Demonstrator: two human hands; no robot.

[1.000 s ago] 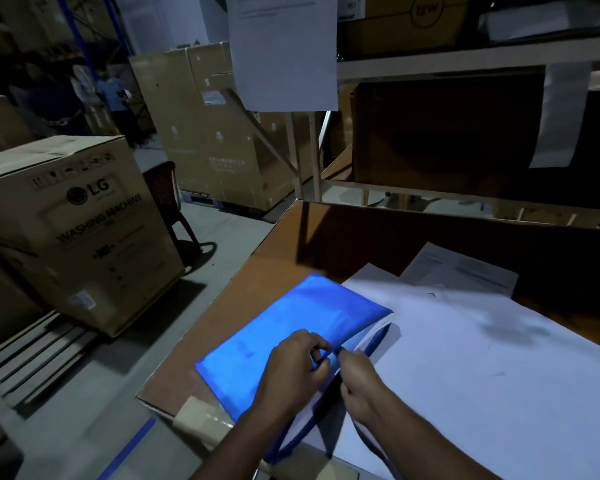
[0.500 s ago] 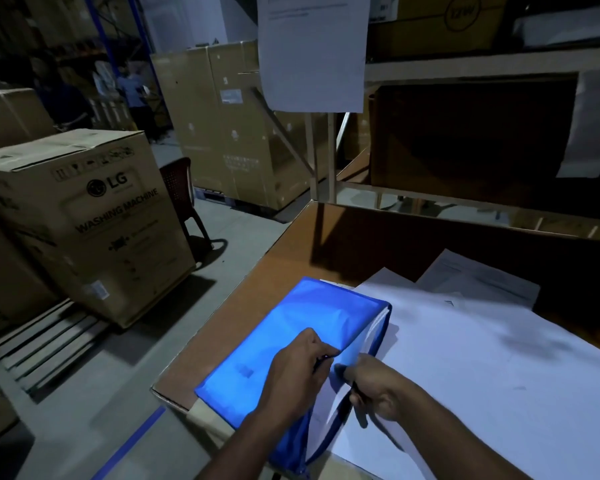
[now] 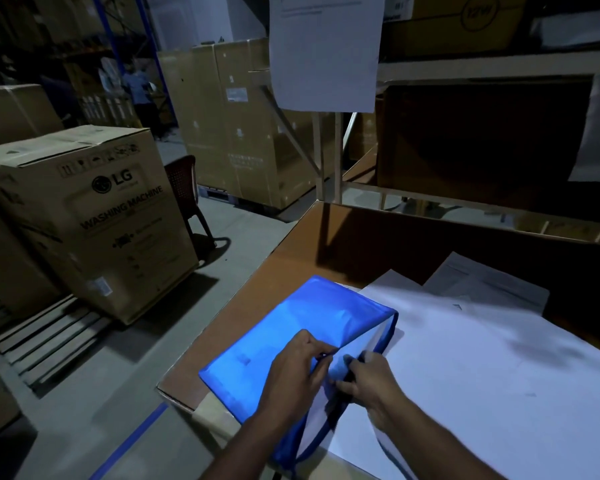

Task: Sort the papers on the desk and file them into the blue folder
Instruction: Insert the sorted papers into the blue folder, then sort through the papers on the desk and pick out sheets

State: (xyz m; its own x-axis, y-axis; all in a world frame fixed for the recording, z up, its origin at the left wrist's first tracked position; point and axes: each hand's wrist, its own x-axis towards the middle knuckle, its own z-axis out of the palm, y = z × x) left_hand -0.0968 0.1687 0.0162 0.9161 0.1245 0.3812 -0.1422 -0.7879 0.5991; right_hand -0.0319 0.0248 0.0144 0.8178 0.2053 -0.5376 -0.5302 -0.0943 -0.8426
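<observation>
Both hands are working at the folder's [image 3: 291,341] open edge here. The folder is lying at the desk's [image 3: 257,299] left corner, its near end hanging off the front, blue cover catching the light. The left hand [image 3: 293,370] is sitting on the cover with fingers curled, pinching the top flap's edge and lifting it. The right hand [image 3: 369,379] is gripping the lower edge of the opening, fingers curled tight together around the dark blue trim. Between them the mouth is gaping, and pale paper is showing inside. Just right of the folder, a big white sheet [image 3: 482,382] is covering much of the desk, its left edge touching the folder. Another paper [image 3: 492,289] is peeking out behind it, partly overlapped. On the floor to the left, a washing machine box [image 3: 94,220] is standing on a pallet [image 3: 45,341].
</observation>
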